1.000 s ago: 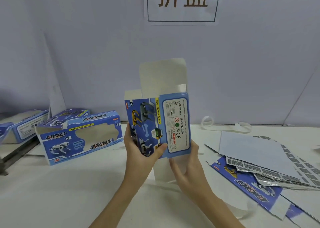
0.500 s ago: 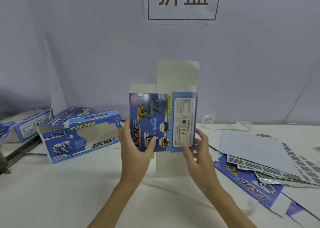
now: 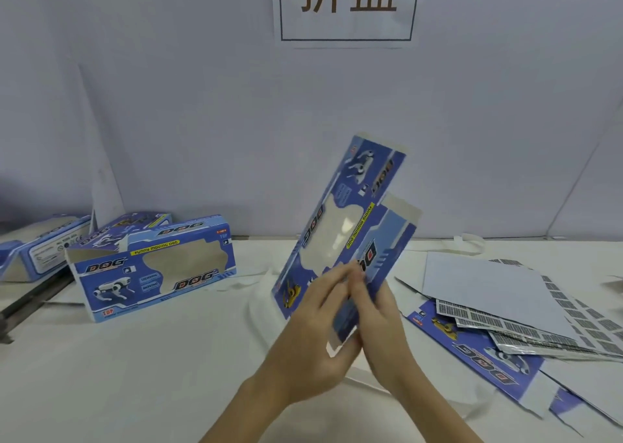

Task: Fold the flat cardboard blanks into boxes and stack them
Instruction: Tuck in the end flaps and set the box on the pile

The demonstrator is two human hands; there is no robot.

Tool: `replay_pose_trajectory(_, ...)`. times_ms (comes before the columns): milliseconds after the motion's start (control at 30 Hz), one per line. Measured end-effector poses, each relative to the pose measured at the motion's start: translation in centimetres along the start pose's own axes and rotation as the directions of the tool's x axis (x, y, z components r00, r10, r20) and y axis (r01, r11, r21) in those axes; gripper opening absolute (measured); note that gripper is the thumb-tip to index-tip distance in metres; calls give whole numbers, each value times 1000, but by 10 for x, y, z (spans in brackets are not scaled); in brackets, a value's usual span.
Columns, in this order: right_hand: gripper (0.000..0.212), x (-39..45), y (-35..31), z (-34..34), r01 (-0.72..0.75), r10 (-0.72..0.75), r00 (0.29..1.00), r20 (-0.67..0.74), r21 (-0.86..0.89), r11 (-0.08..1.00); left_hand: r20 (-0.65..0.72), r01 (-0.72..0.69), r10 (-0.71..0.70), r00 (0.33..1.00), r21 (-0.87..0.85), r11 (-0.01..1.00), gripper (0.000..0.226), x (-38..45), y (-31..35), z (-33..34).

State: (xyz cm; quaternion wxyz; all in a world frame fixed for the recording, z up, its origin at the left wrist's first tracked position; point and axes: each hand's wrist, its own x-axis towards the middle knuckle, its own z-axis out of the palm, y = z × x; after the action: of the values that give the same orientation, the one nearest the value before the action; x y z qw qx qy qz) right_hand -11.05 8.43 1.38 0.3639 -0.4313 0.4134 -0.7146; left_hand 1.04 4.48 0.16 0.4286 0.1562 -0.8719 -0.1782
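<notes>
I hold a blue "DOG" cardboard box blank (image 3: 340,226) above the table, tilted with its top leaning right and its window panel facing me. My left hand (image 3: 313,328) grips its lower end from the left. My right hand (image 3: 381,321) grips the same end from the right, fingers meeting the left hand's. The blank's bottom flap is mostly hidden between my palms. A folded box (image 3: 151,267) stands on the table at left. More folded boxes (image 3: 43,243) lie behind it. A pile of flat blanks (image 3: 499,311) lies at right.
The white table (image 3: 135,375) runs to a pale wall with a paper sign (image 3: 347,4). A dark metal bar (image 3: 30,301) lies at the left edge. White plastic straps (image 3: 468,242) lie near the wall at right.
The blank has turned from its printed back panel facing me to its window side and now tilts right. Both hands have slid down to its lower end and closed together.
</notes>
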Motion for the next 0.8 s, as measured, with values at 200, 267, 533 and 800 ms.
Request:
replay_pose_trajectory(200, 22, 17, -12, -30, -102, 116, 979, -170, 84, 991, -129, 221, -212, 969, 62, 973, 64, 3, -12, -8)
replay_pose_trajectory(267, 30, 20, -14, -40, -144, 159, 967, -200, 88, 986, -208, 390, -374, 904, 39, 920, 84, 6, -18, -15)
replay_pose_trajectory(533, 50, 18, -12, -37, -93, 77, 967, -243, -55, 994, -184, 542, -576, 797, -203, 815, 103, 9, -24, -23)
replay_pose_trajectory(800, 63, 13, -2, -29, -39, -1, 971, -240, -160, 986, -135, 617, -615, 777, -34, 786, 138, 4, -27, -18)
